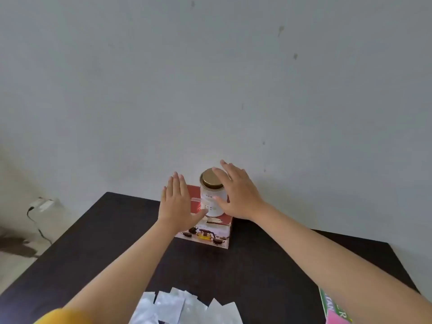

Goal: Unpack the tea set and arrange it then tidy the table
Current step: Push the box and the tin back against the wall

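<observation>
Standing upright on the tea-set box point(208, 232) at the table's point(117, 230) far edge, the tin point(211, 197) sits between my flat-fingered left hand point(176, 202) and my spread right hand point(236, 195), which seems nearer.

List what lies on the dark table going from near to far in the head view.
White sachets at the near edge, with the green and pink packet at the right → bare dark table → red tea set box → white tin with gold lid standing on the box, left hand and right hand on either side.
</observation>
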`<state>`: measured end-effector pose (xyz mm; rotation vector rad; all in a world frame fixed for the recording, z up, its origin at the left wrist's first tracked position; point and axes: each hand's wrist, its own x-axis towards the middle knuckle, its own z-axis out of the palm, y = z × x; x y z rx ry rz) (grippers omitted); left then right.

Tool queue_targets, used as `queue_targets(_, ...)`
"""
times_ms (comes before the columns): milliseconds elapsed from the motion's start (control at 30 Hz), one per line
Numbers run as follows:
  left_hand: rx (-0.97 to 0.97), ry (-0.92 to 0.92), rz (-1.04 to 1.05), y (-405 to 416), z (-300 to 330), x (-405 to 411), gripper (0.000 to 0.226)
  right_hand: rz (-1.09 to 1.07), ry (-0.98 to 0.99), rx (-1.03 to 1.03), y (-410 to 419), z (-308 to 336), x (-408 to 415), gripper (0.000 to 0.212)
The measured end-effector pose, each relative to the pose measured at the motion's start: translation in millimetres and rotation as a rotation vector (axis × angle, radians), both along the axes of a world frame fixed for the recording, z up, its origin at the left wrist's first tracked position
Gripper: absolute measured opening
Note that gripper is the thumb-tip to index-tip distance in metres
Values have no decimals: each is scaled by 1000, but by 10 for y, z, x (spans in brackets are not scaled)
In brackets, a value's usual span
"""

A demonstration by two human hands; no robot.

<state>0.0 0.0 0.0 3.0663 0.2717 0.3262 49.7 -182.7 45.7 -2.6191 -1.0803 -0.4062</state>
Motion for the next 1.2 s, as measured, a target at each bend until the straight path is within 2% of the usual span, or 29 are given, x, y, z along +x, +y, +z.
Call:
queue_targets(200,-65,159,-30,71,-532,339,115,-183,76,18,264,-351,288,72)
queue_targets(300,-113,229,-53,21,-767,531,117,-232,100,73,285,-530,424,75)
queue_targets(400,-188,280,-45,-65,-989,651,118,-241,237,217,307,-701,513,81)
queue_targets(467,-204,278,-26,-117,-1112,676,121,-230,297,344,340,-769,549,84)
queue_targets(533,-198,245,-8,-149,-1194,677,124,-237,277,407,386,-828,565,83)
queue_targets(767,-191,218,-1,-166,-1215,680,128,-232,253,477,355,-798,589,81)
queue_targets(933,-236,263,29,-205,-1140,658,127,-276,227,523,-224,-657,488,79)
queue_targets(1100,-249,175,-99,-524,-1042,567,101,-362,233,512,-1165,-637,398,75)
queue_targets(1200,-226,193,-156,-822,-1045,564,93,-422,245,528,-1739,-721,365,76)
